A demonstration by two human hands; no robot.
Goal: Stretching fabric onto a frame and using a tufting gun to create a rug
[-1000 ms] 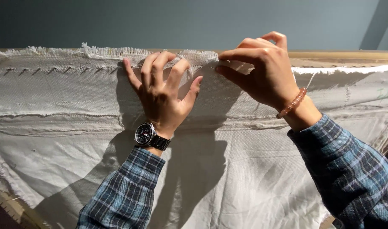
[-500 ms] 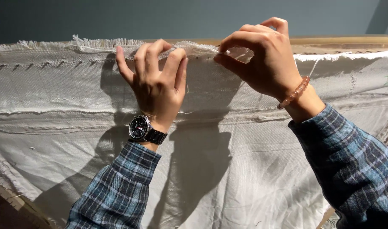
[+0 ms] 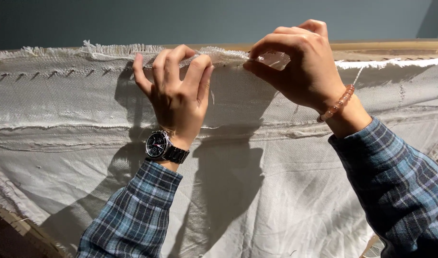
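Along the frayed top edge, both hands' fingers (image 3: 200,67) clamp the canvas (image 3: 257,191) beneath them.

We see an off-white woven cloth (image 3: 257,191) hanging creased, its frayed top edge (image 3: 118,49) folded over a wooden bar (image 3: 386,46).

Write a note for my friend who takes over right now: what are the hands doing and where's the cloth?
Left hand: fingers curled over the frayed top edge of the white cloth, pressing it against the wooden bar; a watch on the wrist.
Right hand: pinching the cloth edge just right of the left hand; a bead bracelet on the wrist.
Done: a row of staples shows along the cloth's top at left.
Left: none show right of the hands, where the edge hangs loose below the bar.
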